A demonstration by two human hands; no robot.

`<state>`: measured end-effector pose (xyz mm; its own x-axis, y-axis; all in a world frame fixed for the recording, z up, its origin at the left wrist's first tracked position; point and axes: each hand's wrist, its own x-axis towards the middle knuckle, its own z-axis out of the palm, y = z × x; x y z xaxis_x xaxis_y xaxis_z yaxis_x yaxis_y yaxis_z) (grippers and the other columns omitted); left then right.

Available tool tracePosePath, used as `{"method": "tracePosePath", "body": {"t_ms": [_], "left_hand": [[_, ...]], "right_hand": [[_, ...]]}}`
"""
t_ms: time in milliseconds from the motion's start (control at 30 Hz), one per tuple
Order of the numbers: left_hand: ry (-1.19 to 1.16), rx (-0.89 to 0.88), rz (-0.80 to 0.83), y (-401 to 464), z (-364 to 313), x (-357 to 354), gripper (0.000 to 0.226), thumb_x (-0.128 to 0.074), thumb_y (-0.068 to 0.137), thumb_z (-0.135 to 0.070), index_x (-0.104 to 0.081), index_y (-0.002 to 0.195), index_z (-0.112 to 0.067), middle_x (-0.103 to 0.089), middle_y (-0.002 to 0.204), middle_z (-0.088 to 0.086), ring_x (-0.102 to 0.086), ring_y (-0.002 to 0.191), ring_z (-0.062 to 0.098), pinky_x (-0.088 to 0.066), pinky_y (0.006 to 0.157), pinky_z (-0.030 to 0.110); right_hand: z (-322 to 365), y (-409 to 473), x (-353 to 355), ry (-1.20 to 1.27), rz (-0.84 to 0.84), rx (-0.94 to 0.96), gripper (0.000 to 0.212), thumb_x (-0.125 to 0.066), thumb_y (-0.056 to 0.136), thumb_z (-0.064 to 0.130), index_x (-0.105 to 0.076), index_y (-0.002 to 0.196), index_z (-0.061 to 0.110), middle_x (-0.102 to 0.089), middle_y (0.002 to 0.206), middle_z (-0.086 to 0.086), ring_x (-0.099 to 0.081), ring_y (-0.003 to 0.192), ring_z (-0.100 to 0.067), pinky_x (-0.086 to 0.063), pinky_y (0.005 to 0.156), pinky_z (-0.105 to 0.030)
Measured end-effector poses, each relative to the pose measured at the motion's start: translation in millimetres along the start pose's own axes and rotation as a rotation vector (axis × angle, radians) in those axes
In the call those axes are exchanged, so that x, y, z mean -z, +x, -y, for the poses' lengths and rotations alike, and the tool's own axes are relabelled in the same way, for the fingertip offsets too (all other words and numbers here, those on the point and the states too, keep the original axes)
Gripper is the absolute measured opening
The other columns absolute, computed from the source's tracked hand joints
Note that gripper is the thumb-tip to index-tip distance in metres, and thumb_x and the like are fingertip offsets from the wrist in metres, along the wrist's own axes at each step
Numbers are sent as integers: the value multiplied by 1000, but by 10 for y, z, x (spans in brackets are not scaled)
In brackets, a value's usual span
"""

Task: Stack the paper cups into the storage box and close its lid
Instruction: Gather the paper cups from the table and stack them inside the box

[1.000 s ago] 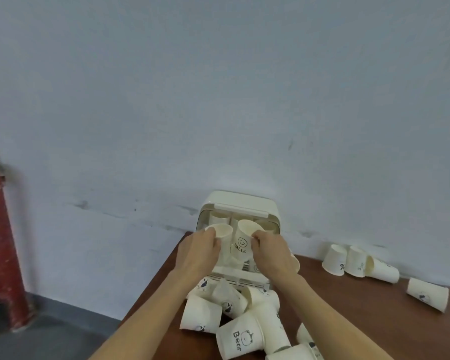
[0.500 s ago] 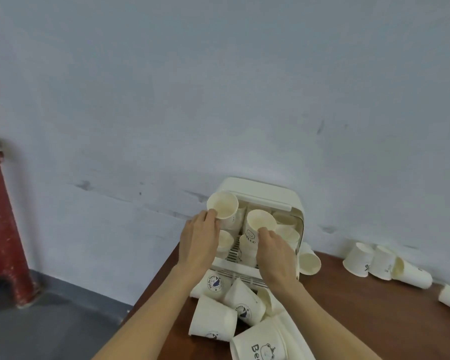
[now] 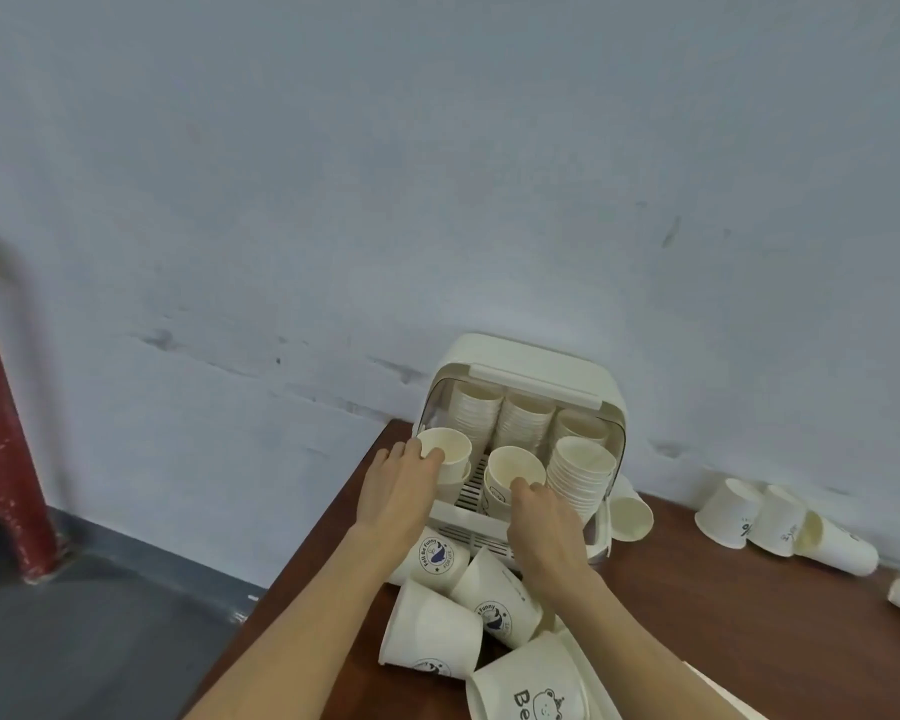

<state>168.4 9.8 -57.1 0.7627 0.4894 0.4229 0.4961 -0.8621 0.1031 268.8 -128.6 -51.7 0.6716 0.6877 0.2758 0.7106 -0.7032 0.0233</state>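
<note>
A cream storage box [image 3: 541, 363] stands against the wall with its lid raised. Inside are several stacks of white paper cups [image 3: 580, 472]. My left hand [image 3: 398, 491] grips an upright cup [image 3: 445, 452] at the box's front left, thumb over its rim. My right hand [image 3: 544, 517] grips another upright cup [image 3: 515, 472] in the front middle, set on a short stack. Loose printed cups [image 3: 437, 634] lie in a heap on the brown table [image 3: 749, 615] just before the box.
One cup [image 3: 630, 511] lies on its side right of the box. A cluster of cups [image 3: 780, 522] rests by the wall at the far right. The table's left edge drops to a grey floor, with a red post [image 3: 1, 423] at far left.
Both hands lowered their cups from above the box opening down onto the front stacks inside. The view shifted so the box interior shows more fully.
</note>
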Motion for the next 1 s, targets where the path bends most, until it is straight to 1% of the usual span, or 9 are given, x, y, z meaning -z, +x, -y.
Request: {"method": "tracePosePath", "body": {"t_ms": [67, 133, 233, 367, 500, 633, 833, 933, 1000], "left_hand": [[24, -9, 40, 10, 0, -46, 42, -47, 87, -1, -48, 125, -17, -52, 120, 8, -49, 107, 25, -37, 90, 34], [29, -17, 71, 6, -7, -98, 42, -49, 87, -1, -47, 126, -18, -51, 122, 8, -48, 108, 25, -36, 91, 34], [28, -37, 86, -7, -4, -144, 43, -50, 86, -1, -47, 126, -17, -50, 123, 7, -49, 108, 24, -36, 89, 32], [16, -38, 63, 2, 30, -144, 37, -53, 88, 0, -50, 122, -15, -53, 119, 5, -53, 102, 21, -39, 80, 28], [7, -33, 64, 15, 41, -143, 31, -50, 91, -1, -54, 119, -13, -55, 116, 5, -56, 98, 21, -42, 76, 28], [36, -55, 70, 14, 33, -136, 33, -49, 91, 0, -52, 121, -13, -56, 118, 5, -56, 102, 22, -45, 81, 29], [53, -67, 76, 19, 38, -97, 38, -47, 90, 3, -48, 124, -12, -56, 118, 5, -57, 104, 22, -44, 77, 29], [52, -82, 86, 3, 31, -95, 47, -51, 89, 3, -40, 133, -10, -56, 121, 6, -59, 105, 22, -46, 77, 28], [56, -88, 109, -7, 39, -71, 47, -51, 89, 3, -38, 133, -9, -57, 120, 7, -60, 102, 23, -44, 73, 28]], "right_hand": [[-1, -7, -57, -15, -6, -9, 23, -41, 87, -4, -51, 103, 10, -60, 99, -8, -55, 89, -28, -32, 62, -34], [-2, -8, -140, -15, -52, -22, 25, -43, 86, -5, -53, 105, 8, -61, 97, -10, -57, 88, -29, -33, 60, -35], [20, -23, -258, -59, -120, -37, 22, -57, 70, -9, -56, 85, 8, -60, 72, -11, -57, 63, -29, -33, 47, -36], [53, -40, -289, -62, -231, -33, 16, -54, 64, -5, -55, 74, 7, -54, 60, -10, -53, 48, -26, -32, 38, -30], [54, -24, -297, -63, -200, -50, 16, -60, 62, -5, -56, 72, 7, -55, 59, -10, -55, 47, -26, -30, 36, -29], [57, -22, -286, -95, -139, -50, 24, -72, 55, -7, -57, 68, 7, -57, 59, -10, -56, 49, -27, -38, 35, -31], [83, -60, -224, -109, -74, -61, 27, -74, 60, -5, -59, 79, 6, -59, 65, -11, -58, 56, -28, -39, 42, -32], [87, -95, -174, -34, -62, -46, 35, -48, 85, -1, -46, 120, 4, -61, 95, -13, -59, 86, -31, -42, 62, -36], [88, -133, -130, 27, -60, -35, 41, -43, 86, 0, -38, 127, 5, -58, 107, -13, -55, 98, -31, -45, 74, -38]]}}
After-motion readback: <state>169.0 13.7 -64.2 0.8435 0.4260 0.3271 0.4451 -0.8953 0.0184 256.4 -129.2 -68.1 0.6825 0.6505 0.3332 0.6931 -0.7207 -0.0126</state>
